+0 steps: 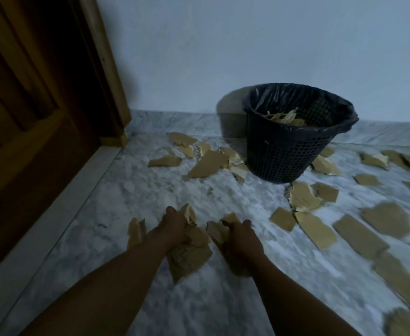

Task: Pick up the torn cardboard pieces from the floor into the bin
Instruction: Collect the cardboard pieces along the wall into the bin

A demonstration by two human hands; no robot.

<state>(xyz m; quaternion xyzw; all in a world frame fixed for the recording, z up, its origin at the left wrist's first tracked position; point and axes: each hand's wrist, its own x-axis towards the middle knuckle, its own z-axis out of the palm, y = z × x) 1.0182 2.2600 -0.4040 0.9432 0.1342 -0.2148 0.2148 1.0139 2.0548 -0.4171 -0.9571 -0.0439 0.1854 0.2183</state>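
One bin (284, 156), one door (29, 117), two hands (175, 227), over a dozen cardboard pieces (209, 166).

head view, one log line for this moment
left hand: grips cardboard | right hand: grips cardboard | bin: holds some pieces | floor: many more scattered

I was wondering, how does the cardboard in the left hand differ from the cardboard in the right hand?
The left wad, gripped by the left hand, is bigger than the right clump in the right hand. The left wad hangs well below its hand; the right clump juts out sideways toward the left hand. Both are torn brown cardboard, held in curled fingers.
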